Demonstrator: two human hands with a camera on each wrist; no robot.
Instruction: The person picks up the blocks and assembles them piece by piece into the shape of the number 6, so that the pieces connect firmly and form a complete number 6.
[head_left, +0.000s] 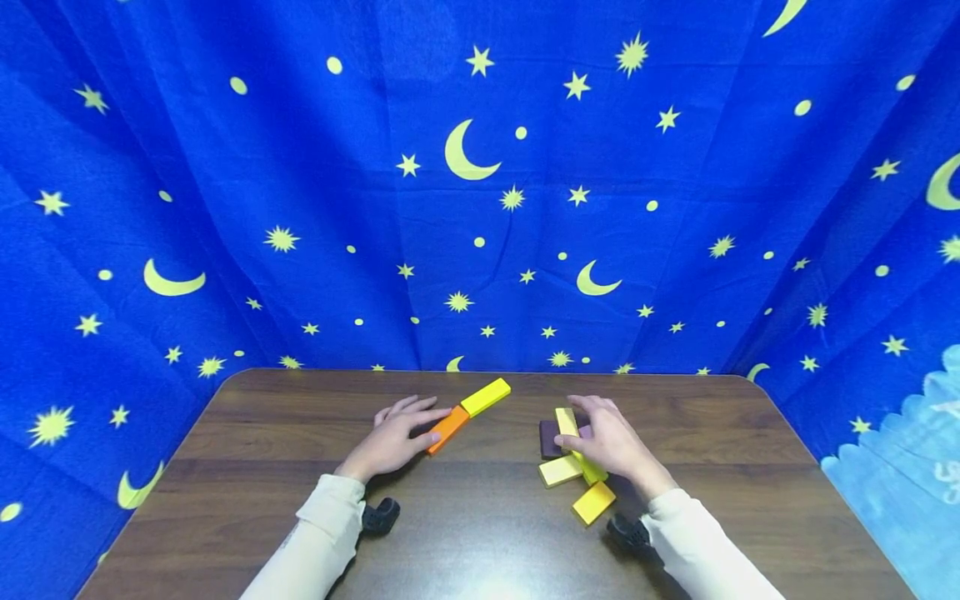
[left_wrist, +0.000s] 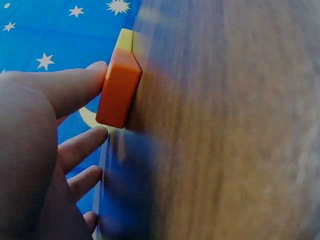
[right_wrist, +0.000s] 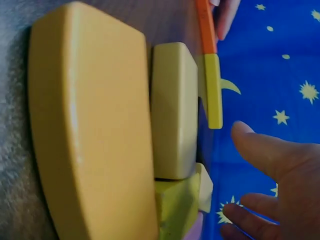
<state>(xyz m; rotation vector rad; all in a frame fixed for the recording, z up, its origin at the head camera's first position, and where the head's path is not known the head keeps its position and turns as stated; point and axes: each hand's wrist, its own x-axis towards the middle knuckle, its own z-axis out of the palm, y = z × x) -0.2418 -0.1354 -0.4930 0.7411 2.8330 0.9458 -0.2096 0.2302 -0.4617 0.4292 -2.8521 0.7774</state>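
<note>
On the table, an orange block (head_left: 448, 432) and a bright yellow block (head_left: 486, 397) lie end to end in a slanting row. My left hand (head_left: 390, 442) is at the orange block, its thumb touching it and its other fingers spread loosely on the left side. Over a loose cluster of blocks hovers my right hand (head_left: 615, 446), thumb and fingers apart with nothing visible between them. That cluster has a dark block (head_left: 550, 442), two pale yellow blocks, one nearer (head_left: 560, 472), a yellow-green block (head_left: 592, 472), a golden block (head_left: 594, 503) and a partly hidden lilac block (right_wrist: 194, 231).
The brown wooden table (head_left: 465, 517) ends at a blue curtain (head_left: 360, 150) with moons and stars behind it. Black wrist devices show below each cuff, one at the left wrist (head_left: 381, 517) and one at the right (head_left: 628, 530).
</note>
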